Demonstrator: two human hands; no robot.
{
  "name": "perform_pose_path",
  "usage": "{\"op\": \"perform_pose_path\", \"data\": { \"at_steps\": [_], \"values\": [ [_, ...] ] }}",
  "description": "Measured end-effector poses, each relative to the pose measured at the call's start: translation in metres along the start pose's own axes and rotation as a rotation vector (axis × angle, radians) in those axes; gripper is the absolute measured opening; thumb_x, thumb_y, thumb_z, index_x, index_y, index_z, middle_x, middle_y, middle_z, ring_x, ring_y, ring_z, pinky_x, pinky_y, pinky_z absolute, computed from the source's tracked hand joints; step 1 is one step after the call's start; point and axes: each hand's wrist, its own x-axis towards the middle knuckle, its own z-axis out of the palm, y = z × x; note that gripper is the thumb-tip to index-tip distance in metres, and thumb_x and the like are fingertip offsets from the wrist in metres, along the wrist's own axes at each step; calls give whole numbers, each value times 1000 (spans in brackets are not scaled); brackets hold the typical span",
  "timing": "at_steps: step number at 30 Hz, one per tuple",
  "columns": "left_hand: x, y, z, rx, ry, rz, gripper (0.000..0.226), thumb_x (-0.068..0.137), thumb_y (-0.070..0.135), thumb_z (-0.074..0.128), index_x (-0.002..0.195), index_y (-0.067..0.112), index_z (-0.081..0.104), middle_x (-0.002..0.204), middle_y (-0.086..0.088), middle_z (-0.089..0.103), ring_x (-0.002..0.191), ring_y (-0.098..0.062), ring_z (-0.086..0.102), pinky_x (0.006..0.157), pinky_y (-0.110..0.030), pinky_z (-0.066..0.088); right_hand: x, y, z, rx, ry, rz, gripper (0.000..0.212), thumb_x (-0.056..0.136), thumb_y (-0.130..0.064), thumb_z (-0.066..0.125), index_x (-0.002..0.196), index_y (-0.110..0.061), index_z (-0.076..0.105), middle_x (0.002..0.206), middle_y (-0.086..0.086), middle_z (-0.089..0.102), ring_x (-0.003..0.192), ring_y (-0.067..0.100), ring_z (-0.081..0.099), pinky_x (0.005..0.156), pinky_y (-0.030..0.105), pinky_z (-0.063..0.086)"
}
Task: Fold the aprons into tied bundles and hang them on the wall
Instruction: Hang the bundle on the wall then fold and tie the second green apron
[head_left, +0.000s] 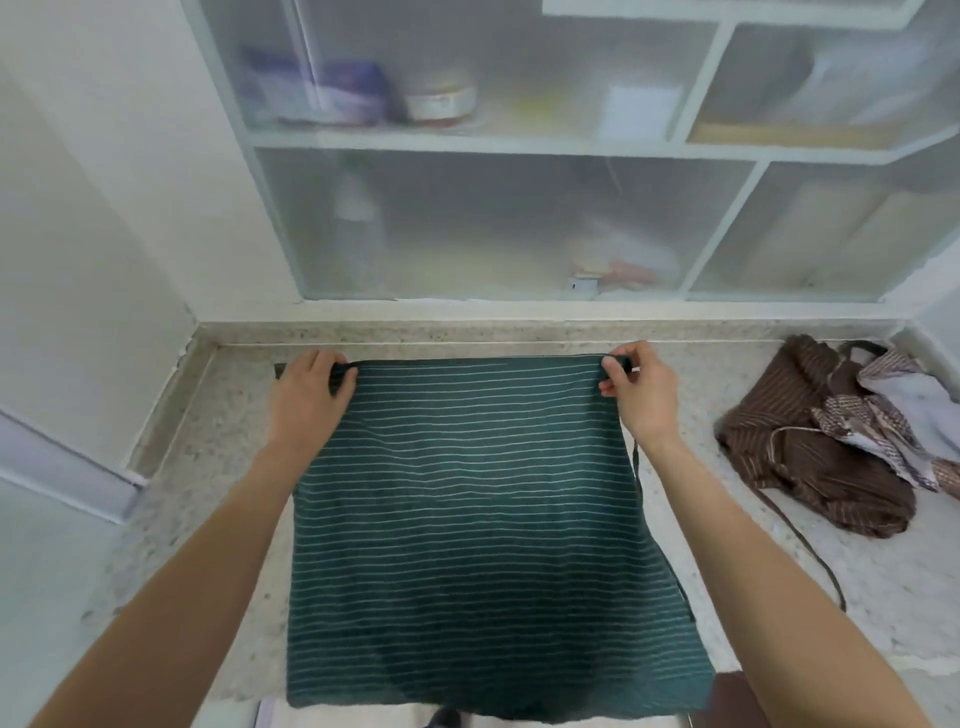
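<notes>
- Apron (467, 519), green with stripes, lies flat on the counter (208, 467), running near to far.
- Left hand (306, 395) and right hand (641, 395) each pinch a far corner, equally close.
- More aprons (831, 441) sit heaped at right.

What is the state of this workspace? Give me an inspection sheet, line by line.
Surface: speckled stone counter, against a wall.
Job's things: green striped apron spread flat, near edge hanging over the counter front; its strap trails right.
Clutter: brown apron crumpled at right with patterned cloth on it.
Grippers: left hand and right hand each pinch a far corner of the green apron.
Cables: nothing seen.
Surroundings: cabinet with frosted panes behind; contents blurred.
</notes>
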Motion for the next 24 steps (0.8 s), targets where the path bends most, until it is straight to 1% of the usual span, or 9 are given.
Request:
{"op": "perform_pose_path", "data": {
  "at_steps": [4, 7, 9, 12, 17, 19, 20, 22, 24],
  "values": [
    [62, -33, 43, 29, -75, 37, 22, 92, 23, 57, 98, 2, 60, 94, -16, 62, 90, -34, 56, 74, -42, 47, 58, 15, 54, -40, -3, 102, 3, 93, -13, 56, 92, -13, 54, 75, -8, 58, 53, 5, 62, 61, 20, 55],
    [99, -57, 80, 58, -146, 55, 23, 91, 26, 56, 96, 3, 59, 93, -16, 62, 90, -34, 56, 75, -44, 49, 89, 29, 88, -66, 4, 162, 3, 93, -14, 57, 93, -13, 54, 76, -7, 59, 56, 9, 62, 58, 15, 53],
    [119, -69, 103, 81, -190, 52, 24, 91, 26, 56, 97, 3, 59, 93, -17, 62, 90, -34, 56, 77, -45, 50, 107, 40, 110, -93, 10, 195, 4, 93, -17, 58, 95, -13, 56, 77, -8, 60, 56, 9, 63, 56, 15, 52],
    [139, -84, 136, 90, -236, 69, 21, 89, 25, 59, 96, 5, 59, 94, -16, 63, 89, -32, 57, 76, -44, 50, 132, 59, 140, -158, 11, 237, 10, 93, -19, 58, 99, -12, 59, 83, -1, 65, 60, 13, 64, 65, 25, 54],
    [147, -109, 182, 125, -274, 61, 19, 88, 24, 62, 95, 6, 62, 95, -14, 64, 87, -31, 60, 71, -38, 48, 158, 92, 188, -283, -63, 274, 13, 93, -22, 57, 103, -14, 60, 83, 0, 67, 69, 15, 65, 75, 30, 55],
    [146, -117, 198, 156, -313, 50, 24, 89, 27, 61, 101, 7, 61, 101, -14, 64, 95, -32, 58, 75, -41, 48, 162, 107, 204, -341, -86, 259, 11, 92, -21, 59, 101, -16, 60, 92, 2, 68, 77, 17, 65, 81, 33, 54],
    [144, -119, 203, 167, -336, 38, 27, 89, 29, 60, 105, 7, 60, 106, -15, 62, 101, -32, 56, 79, -43, 48, 161, 111, 208, -360, -83, 250, 12, 91, -19, 60, 102, -15, 60, 100, 5, 66, 82, 18, 64, 84, 31, 52],
    [136, -120, 209, 167, -344, -3, 34, 89, 31, 59, 115, 9, 56, 118, -16, 57, 110, -34, 51, 83, -45, 47, 153, 117, 215, -348, -62, 230, 22, 89, -15, 62, 111, -14, 57, 121, 9, 52, 85, 18, 60, 85, 26, 47],
    [123, -115, 207, 152, -288, -9, 40, 89, 35, 57, 121, 11, 52, 128, -15, 50, 115, -35, 47, 89, -48, 46, 134, 117, 216, -325, -40, 118, 30, 89, -11, 61, 118, -12, 54, 132, 10, 39, 91, 18, 57, 87, 29, 49]
  ]
}}
